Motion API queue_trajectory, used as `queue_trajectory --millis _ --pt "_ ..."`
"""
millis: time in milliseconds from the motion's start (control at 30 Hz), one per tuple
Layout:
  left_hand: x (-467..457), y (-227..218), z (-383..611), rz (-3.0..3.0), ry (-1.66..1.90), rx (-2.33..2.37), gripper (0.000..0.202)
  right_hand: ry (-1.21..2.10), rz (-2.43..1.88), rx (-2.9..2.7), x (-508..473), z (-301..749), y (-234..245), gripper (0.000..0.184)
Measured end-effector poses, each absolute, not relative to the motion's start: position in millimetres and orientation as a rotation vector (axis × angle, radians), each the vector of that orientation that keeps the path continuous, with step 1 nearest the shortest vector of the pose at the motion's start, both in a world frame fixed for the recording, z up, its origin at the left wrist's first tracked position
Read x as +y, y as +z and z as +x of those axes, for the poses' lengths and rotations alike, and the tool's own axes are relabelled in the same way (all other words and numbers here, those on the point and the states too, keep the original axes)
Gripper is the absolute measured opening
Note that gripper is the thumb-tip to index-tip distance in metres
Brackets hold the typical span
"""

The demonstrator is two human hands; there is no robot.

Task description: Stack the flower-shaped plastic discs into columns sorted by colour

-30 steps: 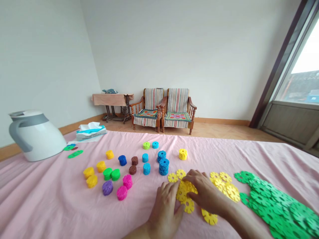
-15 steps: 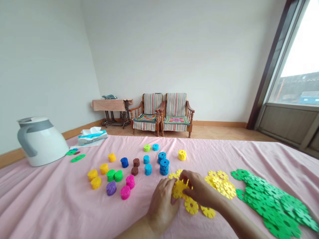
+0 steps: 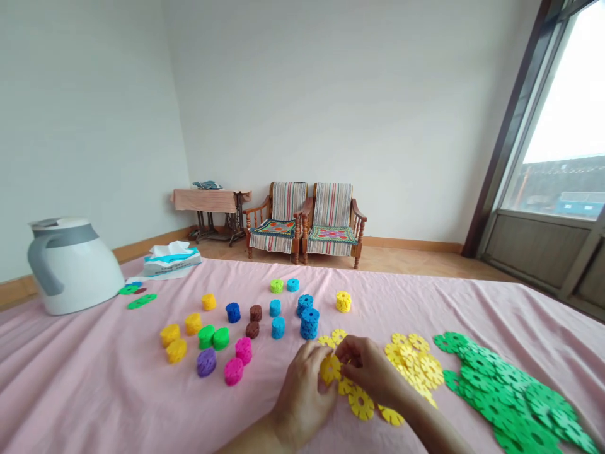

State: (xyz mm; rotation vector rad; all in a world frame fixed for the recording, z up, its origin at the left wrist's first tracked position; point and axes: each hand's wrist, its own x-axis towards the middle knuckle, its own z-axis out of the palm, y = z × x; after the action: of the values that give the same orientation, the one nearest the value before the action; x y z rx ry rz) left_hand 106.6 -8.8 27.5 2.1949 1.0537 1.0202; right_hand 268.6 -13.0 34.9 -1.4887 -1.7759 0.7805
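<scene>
Both of my hands meet low in the middle over the pink cloth. My left hand and my right hand pinch a small stack of yellow flower-shaped discs between their fingertips, lifted a little off the cloth. More loose yellow discs lie just under and to the right of the hands, with a larger yellow heap further right. A finished yellow stack stands behind.
Short stacks in yellow, green, blue, brown, pink and purple stand to the left. A big heap of green discs fills the right. A white kettle and a tissue pack sit far left. Two chairs stand beyond the table.
My hands have gathered yellow discs from the cloth and raised them into a pinch between both sets of fingertips. The camera has tilted up slightly.
</scene>
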Motion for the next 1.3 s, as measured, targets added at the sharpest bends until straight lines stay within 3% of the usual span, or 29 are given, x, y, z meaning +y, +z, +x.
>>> queue_trajectory --millis 267,467,567,767,867,1067,1300 --pt "-4 20 107 2.185 0.942 1.089 0.051 0.504 -1.575 -1.511 -13 285 43 0.018" --pt "-3 17 106 2.084 0.9 1.051 0.067 0.765 -1.465 -1.441 -16 266 36 0.014" --pt "-3 18 106 2.067 0.89 1.049 0.07 0.702 -1.522 -1.494 -17 259 32 0.012" --pt "-2 16 105 2.085 0.888 1.092 0.063 0.349 -1.757 -1.643 -13 291 40 0.016" --pt "-3 17 105 2.106 0.903 1.067 0.058 0.322 -1.826 -1.795 -14 310 45 0.017" --pt "-3 18 107 2.14 0.888 1.06 0.062 0.308 -1.922 -2.017 -21 316 48 0.039" --pt "-2 18 107 2.115 0.903 1.063 0.062 0.329 -1.874 -1.998 -20 313 45 0.023"
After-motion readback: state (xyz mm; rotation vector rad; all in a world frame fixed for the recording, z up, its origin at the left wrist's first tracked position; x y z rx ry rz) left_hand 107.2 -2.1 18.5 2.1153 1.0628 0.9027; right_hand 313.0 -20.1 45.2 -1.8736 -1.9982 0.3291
